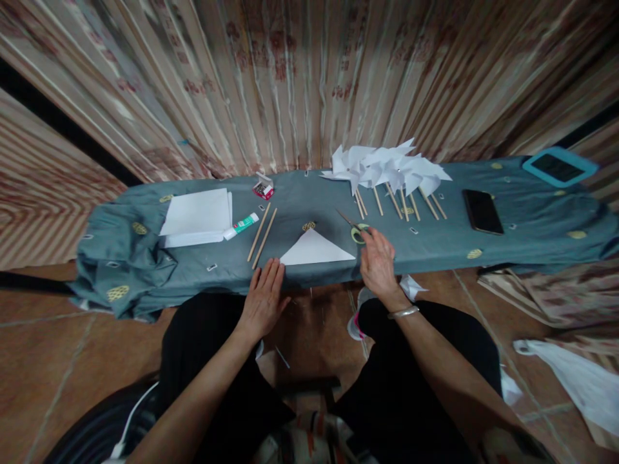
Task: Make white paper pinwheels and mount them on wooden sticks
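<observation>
A white sheet folded into a triangle [316,249] lies at the front of the cloth-covered table, its long edge towards me. My left hand [265,293] rests flat at the table's front edge, fingers stretched out, by the triangle's left corner. To the right of the paper, my right hand [380,264] has its fingers curled at the handles of the scissors [359,232]. The blades point away and to the left. Part of the handles is hidden by the fingers. Two wooden sticks [264,237] lie just beyond my left hand.
A white paper stack [197,216], a glue stick [242,227] and a small red box [264,188] are on the left. Several paper pinwheels [387,169] on sticks lie at the back. A phone [482,211] and a blue-framed device [560,166] are on the right.
</observation>
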Tool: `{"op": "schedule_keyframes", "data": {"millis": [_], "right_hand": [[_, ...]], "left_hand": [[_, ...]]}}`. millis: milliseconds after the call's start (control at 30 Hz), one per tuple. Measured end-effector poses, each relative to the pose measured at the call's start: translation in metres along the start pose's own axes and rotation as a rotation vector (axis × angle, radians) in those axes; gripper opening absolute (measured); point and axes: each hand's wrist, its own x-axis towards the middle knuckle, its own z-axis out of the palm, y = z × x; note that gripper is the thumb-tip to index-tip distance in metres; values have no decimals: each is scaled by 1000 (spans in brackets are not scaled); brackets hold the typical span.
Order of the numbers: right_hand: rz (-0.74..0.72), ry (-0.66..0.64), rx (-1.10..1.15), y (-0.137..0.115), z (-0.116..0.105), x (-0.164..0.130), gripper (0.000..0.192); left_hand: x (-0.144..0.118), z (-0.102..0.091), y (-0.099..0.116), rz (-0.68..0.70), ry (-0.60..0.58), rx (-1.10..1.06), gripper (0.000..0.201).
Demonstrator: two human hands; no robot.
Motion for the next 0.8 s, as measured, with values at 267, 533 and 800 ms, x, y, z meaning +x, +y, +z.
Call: {"op": "schedule_keyframes", "data": {"millis": [267,533,800], "right_hand": [[-67,-140,275,-14,1,16,44],[-77,-262,271,-20,3,14,47],[18,-277,417,-20,2,21,19]], "left_hand": [[1,3,6,-8,81,-14,71],[8,6,6,-51,168,-94,72],[18,6,5,-134,229,-333,60]]}}
